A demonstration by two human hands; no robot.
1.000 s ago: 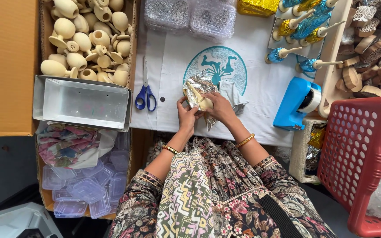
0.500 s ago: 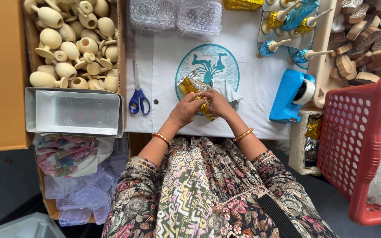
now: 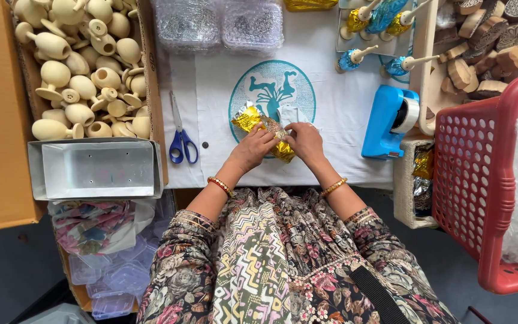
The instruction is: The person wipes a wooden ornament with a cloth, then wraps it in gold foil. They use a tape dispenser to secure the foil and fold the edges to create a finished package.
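Work table [image 3: 223, 90]: covered by a white cloth with a teal round emblem [image 3: 272, 90]. Floor [image 3: 7, 264]: dark grey, visible below the table edge. Light: even, soft, without hard shadows.

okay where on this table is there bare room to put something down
Bare white cloth lies between the blue scissors and the gold foil bundle, and between the hands and the blue tape dispenser. The far edge by the bubble-wrapped packs is crowded.

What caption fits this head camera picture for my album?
Both hands, left hand and right hand, press gold foil around a small object, blue scissors beside them.
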